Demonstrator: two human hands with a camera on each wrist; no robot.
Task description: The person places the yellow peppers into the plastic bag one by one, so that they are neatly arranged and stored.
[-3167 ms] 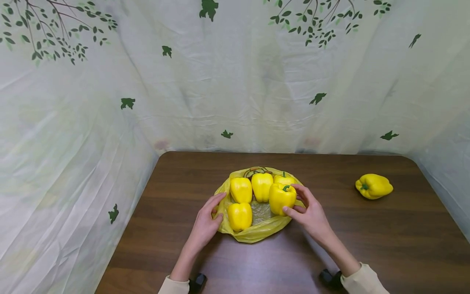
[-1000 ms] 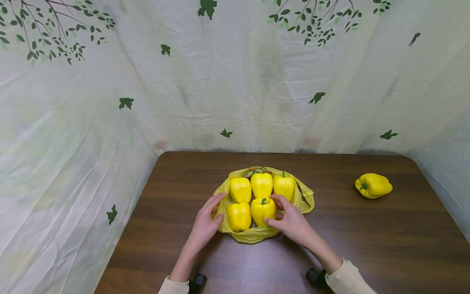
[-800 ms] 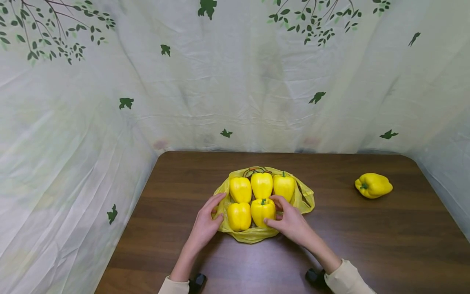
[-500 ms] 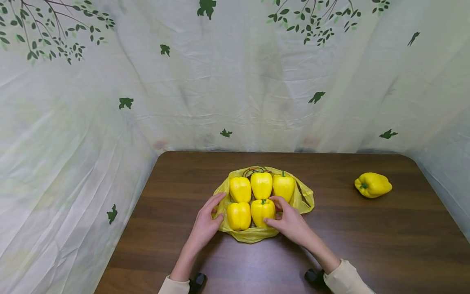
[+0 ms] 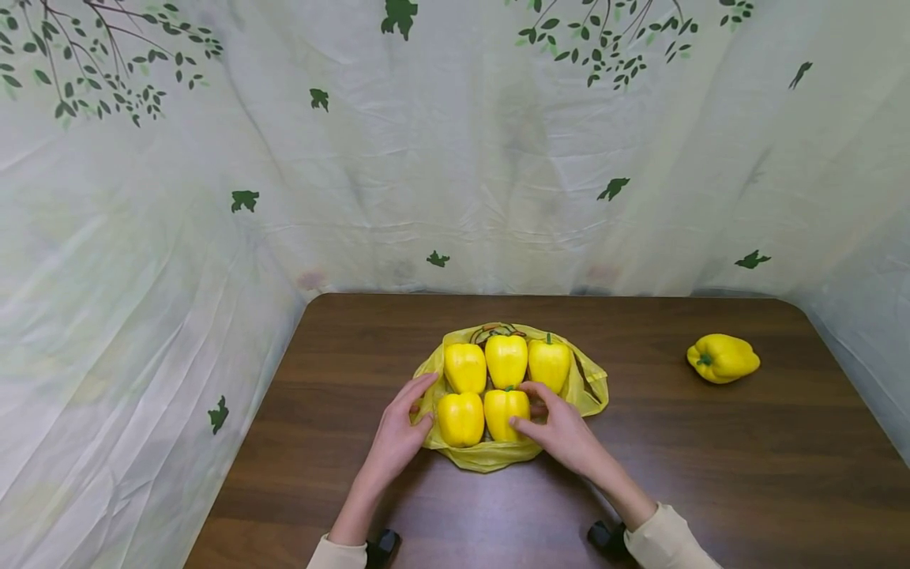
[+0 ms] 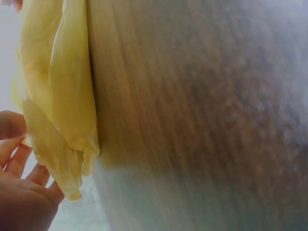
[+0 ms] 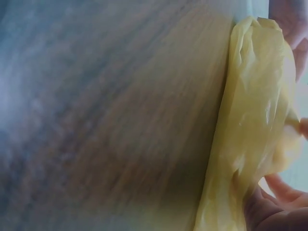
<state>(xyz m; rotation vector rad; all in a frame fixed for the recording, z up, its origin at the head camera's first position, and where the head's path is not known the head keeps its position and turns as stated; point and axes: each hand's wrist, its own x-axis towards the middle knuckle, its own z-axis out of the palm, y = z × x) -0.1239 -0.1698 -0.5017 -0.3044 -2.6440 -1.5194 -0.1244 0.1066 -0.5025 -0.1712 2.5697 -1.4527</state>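
Peppers sit in a yellow plastic bag (image 5: pixel 590 387) that lies spread open on the brown table (image 5: pixel 711 474) — three in a back row and two in a front row, all standing up and packed close. The right hand (image 5: pixel 558 431) is curled round the front right pepper (image 5: pixel 506 412), with the thumb on its near side and the fingers over its top by the green stem. The left hand (image 5: pixel 398 435) rests at the left edge of the bag with its fingers lying fairly straight against the plastic, just beside the front left pepper (image 5: pixel 460 419); it grips nothing that I can see. One more pepper (image 5: pixel 721 358) lies on its side far off to the right, well apart from the bag. The job in hand looks like settling the front right pepper into its spot. To do it well, I think the right hand should press it down gently until it stands steady, snug against its neighbours but not tipping them. The left hand should hold the bag's edge flat so the thin plastic does not slide or bunch up — it is soft and crinkly, as the wrist views show.
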